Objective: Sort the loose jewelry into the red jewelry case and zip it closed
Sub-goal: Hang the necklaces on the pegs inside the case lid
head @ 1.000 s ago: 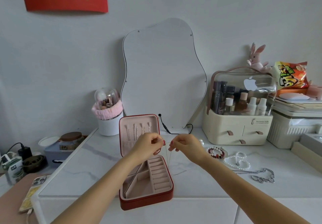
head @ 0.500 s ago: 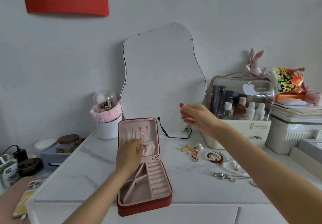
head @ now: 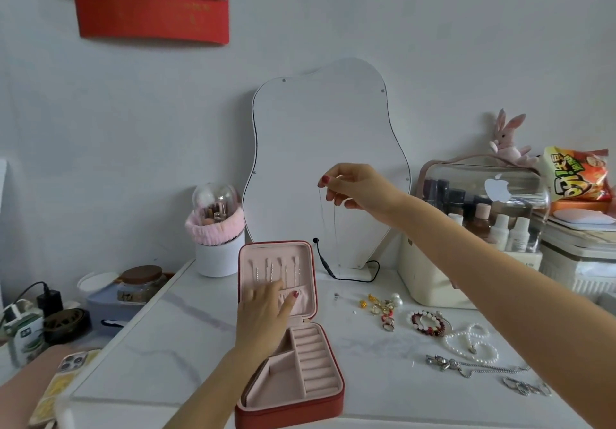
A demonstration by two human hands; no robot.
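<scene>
The red jewelry case (head: 325,405) lies open on the white table, its pink lid (head: 253,255) standing upright with several hooks. My left hand (head: 266,308) rests with straight fingers on the lid's gathered pocket. My right hand (head: 353,188) is raised in front of the mirror and pinches a thin silver necklace (head: 325,225) that hangs down in a loop. Loose jewelry lies to the right of the case: gold and pearl earrings (head: 380,305), a red bead bracelet (head: 428,323), a pearl necklace (head: 473,345) and silver chains (head: 473,367).
A wavy mirror (head: 326,162) leans on the wall behind the case, its black cable (head: 336,272) on the table. A cosmetics organiser (head: 480,228) stands at the right, a brush holder (head: 216,232) at the left. A phone (head: 71,362) and jars lie on a lower surface at the left.
My right hand has lifted the thin necklace higher, to in front of the mirror. My left hand has left the chain and now rests on the lid's pocket.
</scene>
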